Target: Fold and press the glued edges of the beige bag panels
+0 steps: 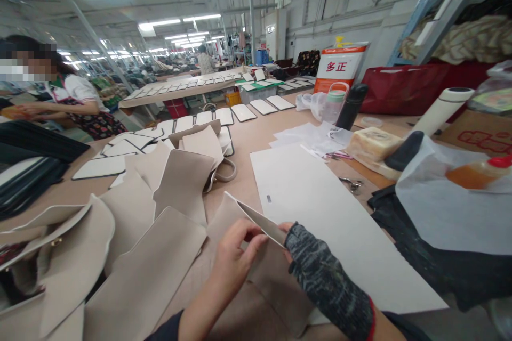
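Note:
Both hands hold a beige leather-like bag panel [262,219] with pale edges. It appears folded or two-layered, with a narrow gap along its upper edge. My left hand [239,248] pinches the near side, thumb and fingers closed on the material. My right hand [286,227] grips the right end; its wrist wears a grey knitted sleeve [326,277], and part of its fingers is hidden behind the panel. Below hangs more beige material. To the left lies a pile of similar beige panels [148,261], some with a loop handle [226,170].
A large white sheet [304,197] lies right of my hands. Beyond are metal scissors [351,185], a wrapped yellowish block [374,143], a black bottle [352,106] and a white flask [444,109]. White dark-edged panels [244,113] line the table's far side. A person [80,90] works at left.

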A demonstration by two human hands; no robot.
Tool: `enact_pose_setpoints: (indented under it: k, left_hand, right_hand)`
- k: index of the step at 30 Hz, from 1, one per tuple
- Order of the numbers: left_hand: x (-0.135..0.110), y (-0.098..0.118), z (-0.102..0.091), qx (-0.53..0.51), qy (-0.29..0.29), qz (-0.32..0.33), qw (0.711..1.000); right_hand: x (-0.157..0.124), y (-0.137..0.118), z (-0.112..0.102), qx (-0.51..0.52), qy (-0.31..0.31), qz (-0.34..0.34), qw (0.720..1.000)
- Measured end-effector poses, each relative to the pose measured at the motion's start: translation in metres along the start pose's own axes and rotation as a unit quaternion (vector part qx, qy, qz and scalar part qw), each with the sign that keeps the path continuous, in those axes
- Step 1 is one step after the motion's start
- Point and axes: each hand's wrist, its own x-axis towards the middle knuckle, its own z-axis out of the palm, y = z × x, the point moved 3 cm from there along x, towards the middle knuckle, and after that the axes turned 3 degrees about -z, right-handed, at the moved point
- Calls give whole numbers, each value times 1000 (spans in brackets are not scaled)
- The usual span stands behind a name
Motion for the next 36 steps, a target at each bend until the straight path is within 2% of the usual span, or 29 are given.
enact_pose_setpoints:
  k: [2, 3, 5, 7, 10, 14, 21, 25, 27, 31, 36]
  left_hand:
    - [9, -1, -27, 100, 28, 98, 990]
    - [14, -4, -38, 139, 20, 126, 982]
    - [22, -13, -52, 169, -46, 132, 976]
    - [26, -24, -57, 134, -120, 97, 979]
    - [26, -33, -54, 40, -181, 26, 982]
    - [24, -32, -49, -29, -202, -14, 979]
    - [23, -32, -47, -61, -233, -90, 966]
    - [26, -28, -48, -38, -288, -128, 948]
    - [29, -22, -48, -8, -327, -121, 937]
    - [34, -7, -45, 65, -394, -61, 915]
    - [35, -1, -40, 70, -426, -25, 902]
  right_hand:
    - [10, 4, -21, 67, -45, -15, 997]
    - [15, 7, -30, 91, -70, -18, 993]
    - [22, 14, -46, 116, -122, -21, 986]
    - [25, 24, -54, 116, -141, -44, 982]
    - [24, 37, -56, 84, -136, -91, 983]
    - [25, 46, -53, 77, -163, -87, 980]
    - [36, 41, -53, 74, -201, -52, 975]
    - [37, 38, -51, 78, -214, -59, 972]
    - [38, 35, -51, 86, -212, -67, 971]
    - [40, 29, -52, 89, -217, -71, 970]
    - [41, 30, -51, 80, -215, -72, 971]
